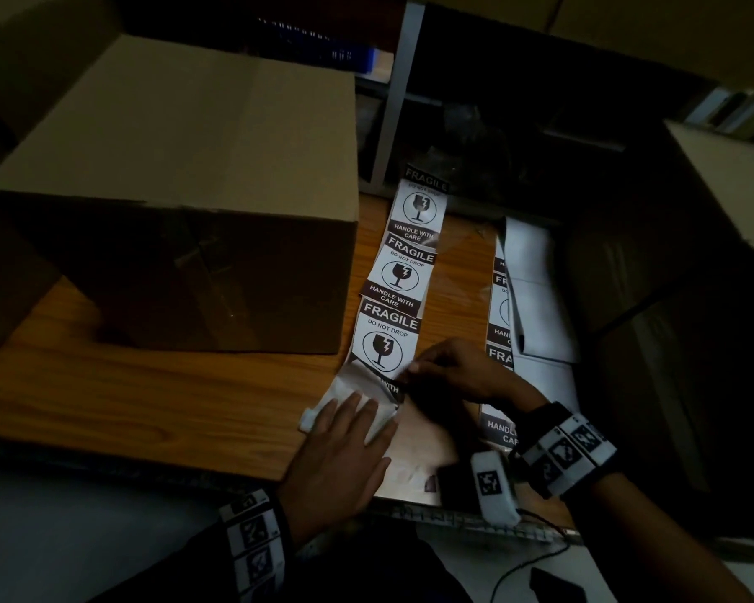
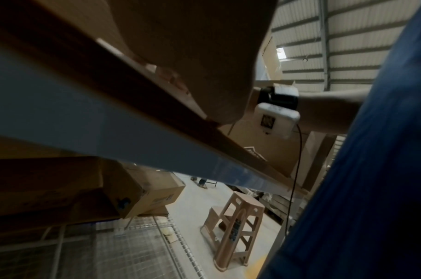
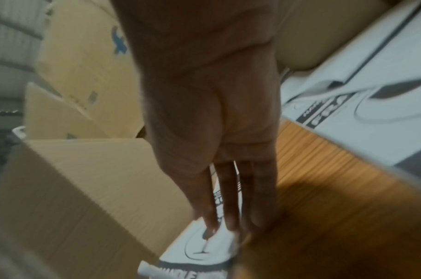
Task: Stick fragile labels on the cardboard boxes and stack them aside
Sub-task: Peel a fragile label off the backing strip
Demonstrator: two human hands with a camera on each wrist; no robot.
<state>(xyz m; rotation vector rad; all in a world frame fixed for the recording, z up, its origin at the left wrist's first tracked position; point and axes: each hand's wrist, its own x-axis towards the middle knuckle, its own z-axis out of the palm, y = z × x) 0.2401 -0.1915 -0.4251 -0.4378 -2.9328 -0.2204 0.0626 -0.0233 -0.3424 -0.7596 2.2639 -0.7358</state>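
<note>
Left hand [image 1: 340, 446] flat on label strip [image 1: 403, 272], right hand [image 1: 458, 367] pinching a label's edge.

head view dim, corners dark, edges warped; both wrist views brighter, motion-blurred.

On the wooden table [image 1: 157, 398] there are one closed cardboard box [image 1: 179, 198] at the left, two strips of fragile labels, the middle strip [image 1: 403, 272] showing three labels, the right strip [image 1: 499, 337] partly hidden, and two hands.

Matt cardboard box [image 1: 183, 137] (wood-grain table [image 1: 105, 393])
</note>
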